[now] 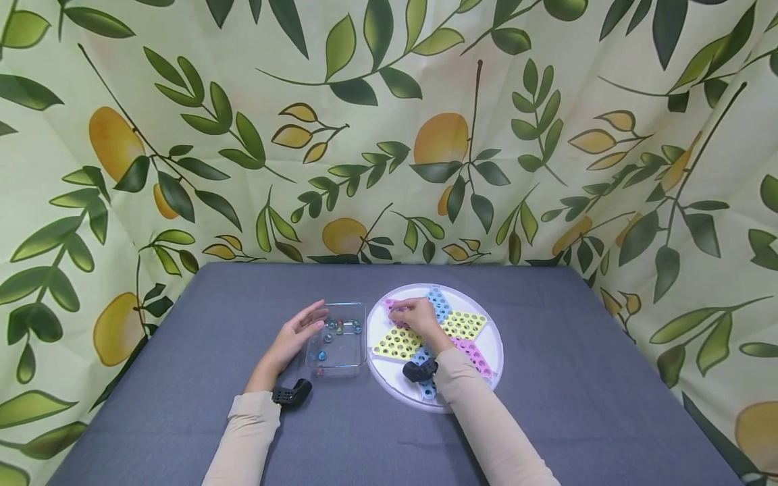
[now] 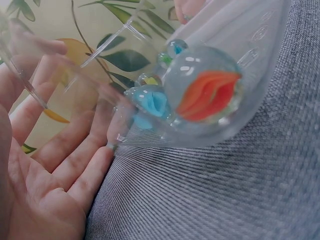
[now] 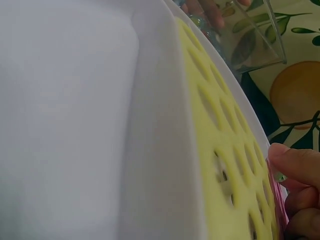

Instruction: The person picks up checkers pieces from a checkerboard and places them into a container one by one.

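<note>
A clear plastic box (image 1: 346, 366) with several glass marbles (image 1: 322, 356) in it sits left of a round white game board (image 1: 495, 351). My left hand (image 1: 296, 335) rests at the box's left side, its fingers extended along the wall. A large marble with an orange-red swirl (image 2: 212, 95) shows close up in the left wrist view. Over the pink section (image 1: 389, 305) at the board's far left, my right hand (image 1: 421, 317) pinches a small clear marble (image 3: 281, 177) between thumb and finger. The hand partly hides that section and the marble.
Yellow (image 1: 464, 325), blue (image 1: 439, 302) and pink perforated sections form a star on the board. A grey cloth (image 1: 547, 425) covers the table. Behind it hangs a leaf-and-fruit patterned curtain (image 1: 389, 202). My right forearm crosses the board's front.
</note>
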`<control>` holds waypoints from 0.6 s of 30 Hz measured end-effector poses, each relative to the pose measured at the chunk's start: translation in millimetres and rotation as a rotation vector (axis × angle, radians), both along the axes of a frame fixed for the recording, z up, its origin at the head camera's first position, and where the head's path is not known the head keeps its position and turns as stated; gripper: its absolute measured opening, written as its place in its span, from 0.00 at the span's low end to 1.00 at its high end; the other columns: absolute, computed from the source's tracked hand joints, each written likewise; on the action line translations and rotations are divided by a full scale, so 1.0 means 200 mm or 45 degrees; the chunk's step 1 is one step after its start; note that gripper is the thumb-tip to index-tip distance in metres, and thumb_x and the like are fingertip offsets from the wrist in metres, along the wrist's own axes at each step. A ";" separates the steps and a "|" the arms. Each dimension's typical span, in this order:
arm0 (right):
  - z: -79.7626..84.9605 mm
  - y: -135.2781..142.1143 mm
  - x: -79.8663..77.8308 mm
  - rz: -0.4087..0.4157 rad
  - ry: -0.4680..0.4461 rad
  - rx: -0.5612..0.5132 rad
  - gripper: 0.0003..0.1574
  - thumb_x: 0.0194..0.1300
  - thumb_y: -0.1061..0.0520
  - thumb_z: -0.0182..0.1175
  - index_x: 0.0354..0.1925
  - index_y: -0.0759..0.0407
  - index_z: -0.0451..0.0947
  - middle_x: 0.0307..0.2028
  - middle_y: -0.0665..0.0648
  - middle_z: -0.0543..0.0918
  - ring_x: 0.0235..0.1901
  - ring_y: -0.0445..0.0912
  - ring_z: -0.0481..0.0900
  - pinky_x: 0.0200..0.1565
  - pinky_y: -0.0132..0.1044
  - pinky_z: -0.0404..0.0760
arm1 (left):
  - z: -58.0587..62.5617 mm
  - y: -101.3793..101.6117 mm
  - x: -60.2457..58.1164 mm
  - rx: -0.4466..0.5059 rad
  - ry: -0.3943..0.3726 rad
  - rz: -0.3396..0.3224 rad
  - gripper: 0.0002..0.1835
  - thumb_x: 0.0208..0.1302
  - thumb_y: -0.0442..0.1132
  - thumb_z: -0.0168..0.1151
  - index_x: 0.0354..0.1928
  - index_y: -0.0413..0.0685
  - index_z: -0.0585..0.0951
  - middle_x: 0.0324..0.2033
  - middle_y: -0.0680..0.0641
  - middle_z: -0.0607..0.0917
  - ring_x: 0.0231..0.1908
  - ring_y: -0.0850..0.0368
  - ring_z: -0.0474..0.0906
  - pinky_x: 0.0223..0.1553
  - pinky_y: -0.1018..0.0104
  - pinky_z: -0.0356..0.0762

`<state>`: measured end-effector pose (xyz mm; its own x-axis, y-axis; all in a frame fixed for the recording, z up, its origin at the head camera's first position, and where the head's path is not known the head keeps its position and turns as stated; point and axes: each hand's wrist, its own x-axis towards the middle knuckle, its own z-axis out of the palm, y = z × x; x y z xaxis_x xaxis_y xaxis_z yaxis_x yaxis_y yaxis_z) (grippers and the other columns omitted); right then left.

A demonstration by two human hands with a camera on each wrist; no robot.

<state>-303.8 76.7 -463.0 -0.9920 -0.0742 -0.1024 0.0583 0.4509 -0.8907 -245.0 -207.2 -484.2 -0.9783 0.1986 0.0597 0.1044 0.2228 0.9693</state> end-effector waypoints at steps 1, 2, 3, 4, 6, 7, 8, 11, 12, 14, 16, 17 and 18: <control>0.00 0.00 0.00 -0.001 -0.004 -0.005 0.17 0.53 0.60 0.70 0.43 0.62 0.86 0.23 0.53 0.86 0.19 0.34 0.75 0.24 0.25 0.73 | 0.00 0.00 0.00 -0.001 -0.001 0.002 0.29 0.71 0.41 0.53 0.72 0.46 0.62 0.68 0.35 0.70 0.69 0.38 0.64 0.70 0.42 0.60; 0.00 0.00 0.00 -0.002 -0.003 -0.007 0.17 0.53 0.61 0.70 0.43 0.62 0.86 0.23 0.54 0.86 0.18 0.34 0.75 0.24 0.25 0.73 | 0.00 0.00 0.00 -0.002 -0.002 0.002 0.29 0.71 0.41 0.53 0.72 0.46 0.61 0.68 0.35 0.69 0.69 0.38 0.64 0.70 0.42 0.60; 0.00 0.00 0.00 -0.003 -0.005 -0.012 0.17 0.53 0.61 0.70 0.43 0.62 0.86 0.24 0.54 0.86 0.18 0.34 0.75 0.24 0.25 0.74 | 0.00 0.00 0.00 -0.002 -0.003 0.003 0.29 0.71 0.41 0.53 0.72 0.46 0.61 0.68 0.35 0.70 0.69 0.38 0.64 0.70 0.42 0.60; 0.00 0.00 0.00 -0.004 -0.006 -0.018 0.17 0.53 0.61 0.70 0.43 0.62 0.86 0.24 0.54 0.86 0.18 0.34 0.76 0.24 0.25 0.74 | 0.00 0.00 0.00 -0.001 -0.002 0.003 0.30 0.71 0.41 0.53 0.72 0.46 0.61 0.68 0.34 0.69 0.69 0.38 0.64 0.70 0.42 0.60; 0.00 0.00 -0.01 -0.004 -0.008 -0.026 0.17 0.52 0.61 0.71 0.43 0.62 0.86 0.24 0.55 0.86 0.18 0.34 0.76 0.23 0.25 0.74 | 0.00 0.00 0.00 0.000 -0.004 0.004 0.30 0.71 0.41 0.53 0.72 0.45 0.61 0.68 0.34 0.69 0.69 0.38 0.64 0.70 0.42 0.59; -0.01 0.00 -0.01 -0.004 -0.009 -0.025 0.17 0.52 0.62 0.71 0.43 0.62 0.86 0.25 0.56 0.87 0.18 0.34 0.76 0.24 0.25 0.74 | 0.00 0.00 0.00 -0.002 -0.004 0.004 0.30 0.71 0.42 0.53 0.72 0.45 0.61 0.68 0.34 0.69 0.69 0.37 0.64 0.70 0.42 0.59; -0.01 0.00 -0.01 -0.004 0.000 -0.015 0.17 0.52 0.61 0.71 0.43 0.62 0.86 0.27 0.57 0.87 0.18 0.34 0.75 0.24 0.24 0.74 | 0.00 0.00 0.00 -0.002 -0.007 0.003 0.30 0.71 0.42 0.53 0.72 0.46 0.61 0.68 0.35 0.69 0.70 0.38 0.64 0.70 0.42 0.59; -0.01 0.01 -0.01 -0.001 0.014 0.025 0.17 0.52 0.60 0.71 0.43 0.61 0.86 0.35 0.61 0.88 0.20 0.33 0.75 0.25 0.24 0.74 | 0.01 0.00 0.00 -0.004 -0.014 0.003 0.30 0.71 0.42 0.53 0.72 0.46 0.61 0.68 0.35 0.69 0.70 0.38 0.64 0.71 0.42 0.59; -0.01 0.01 -0.01 0.000 0.020 0.039 0.17 0.52 0.60 0.71 0.43 0.61 0.86 0.40 0.62 0.88 0.21 0.33 0.74 0.26 0.23 0.74 | 0.01 0.00 0.00 -0.004 -0.017 0.004 0.30 0.71 0.42 0.53 0.72 0.47 0.61 0.68 0.35 0.69 0.70 0.38 0.64 0.71 0.42 0.59; -0.01 0.01 -0.02 -0.003 0.020 0.060 0.16 0.53 0.59 0.71 0.43 0.60 0.86 0.45 0.62 0.87 0.22 0.33 0.74 0.27 0.23 0.73 | 0.01 0.00 0.00 -0.004 -0.021 0.005 0.30 0.71 0.42 0.54 0.72 0.47 0.61 0.68 0.35 0.69 0.70 0.38 0.64 0.71 0.42 0.59; -0.01 0.01 -0.02 -0.008 0.018 0.068 0.17 0.53 0.59 0.71 0.43 0.60 0.86 0.47 0.62 0.87 0.22 0.34 0.73 0.27 0.23 0.72 | 0.01 0.00 0.00 -0.004 -0.022 0.006 0.30 0.71 0.42 0.54 0.72 0.47 0.61 0.68 0.35 0.69 0.70 0.38 0.64 0.71 0.42 0.59; -0.01 0.01 -0.02 -0.011 0.015 0.067 0.16 0.53 0.59 0.71 0.43 0.60 0.86 0.46 0.62 0.87 0.22 0.34 0.73 0.26 0.23 0.72 | 0.01 0.00 0.00 -0.007 -0.023 0.006 0.30 0.71 0.42 0.54 0.72 0.47 0.61 0.68 0.35 0.69 0.70 0.38 0.64 0.71 0.42 0.59; -0.01 0.01 -0.02 -0.013 0.017 0.069 0.16 0.53 0.59 0.71 0.43 0.60 0.86 0.45 0.62 0.87 0.21 0.34 0.72 0.26 0.24 0.71 | 0.01 0.00 0.00 -0.007 -0.024 0.007 0.30 0.71 0.42 0.54 0.72 0.47 0.61 0.68 0.35 0.69 0.70 0.38 0.64 0.71 0.42 0.59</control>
<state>-307.1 78.0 -465.1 -0.9939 -0.0588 -0.0931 0.0516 0.4979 -0.8657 -244.2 -206.4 -482.5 -0.9803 0.1933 0.0404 0.0851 0.2286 0.9698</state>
